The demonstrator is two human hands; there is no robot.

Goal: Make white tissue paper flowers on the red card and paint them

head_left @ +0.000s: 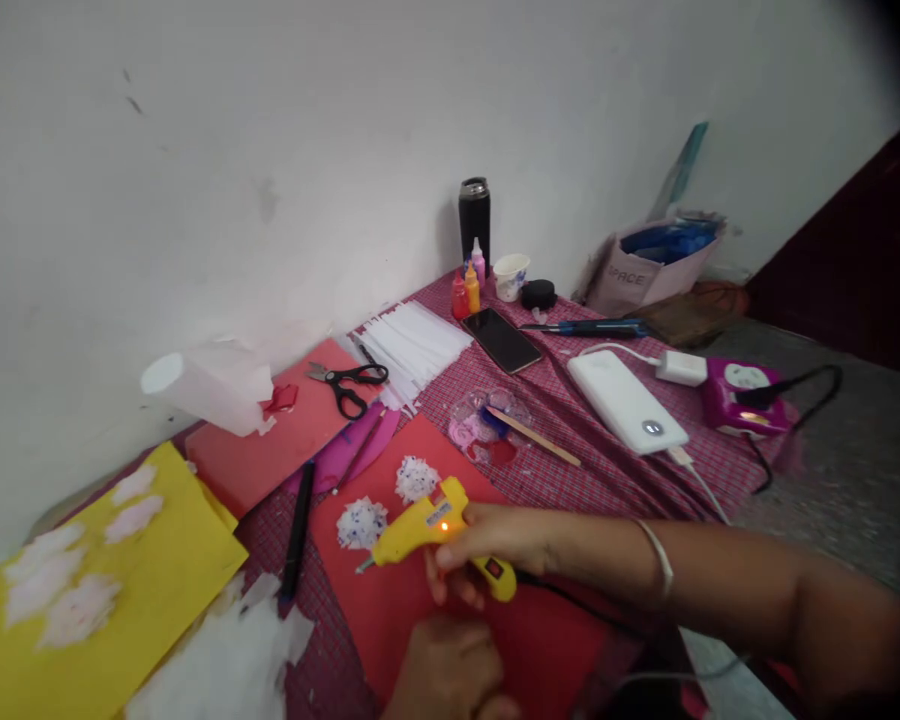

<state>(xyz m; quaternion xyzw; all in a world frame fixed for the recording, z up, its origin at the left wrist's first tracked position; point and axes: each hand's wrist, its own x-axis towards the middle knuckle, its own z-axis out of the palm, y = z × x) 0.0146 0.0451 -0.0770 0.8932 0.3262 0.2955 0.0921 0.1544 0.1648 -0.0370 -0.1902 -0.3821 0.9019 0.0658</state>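
My right hand (487, 550) grips a yellow hot glue gun (427, 528) with its orange light on. The nozzle points left, just above a red paper sheet (390, 610). Two white speckled tissue flowers (361, 523) lie on that sheet close to the nozzle. At the bottom edge my left hand (450, 672) rests closed on the same red sheet; whether it holds anything is hidden. A thin bangle sits on my right wrist.
Black scissors (347, 383) lie on another red sheet. A yellow sheet (90, 590) with white tissue pieces is at the left. White paper strips (414, 345), a phone (501, 339), a power bank (625, 401), small paint bottles (466, 290), a black flask (474, 215) and a bag (649, 265) sit further back.
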